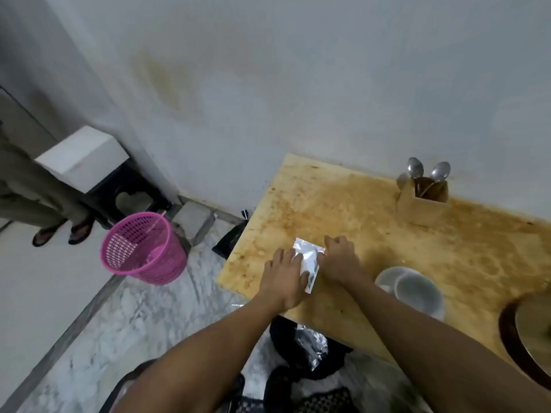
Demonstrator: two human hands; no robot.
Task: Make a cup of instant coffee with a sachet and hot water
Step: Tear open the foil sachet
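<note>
Both hands meet on the silver sachet (pixel 308 259), which I see lying flat near the left front edge of the stained tabletop (pixel 343 210). My left hand (pixel 283 278) lies over the sachet's lower left side, fingers spread and pressing down on it, while my right hand (pixel 341 257) is curled into a loose fist with its fingers pinched on the sachet's right edge. Just to the right of my right forearm sit two pale cups (pixel 414 286), one touching the other. Toward the wall, a cardboard holder (pixel 422 204) stands with spoons (pixel 429 171) poking out. Down on the floor to the left, a pink basket (pixel 143 248) stands tilted.
</note>
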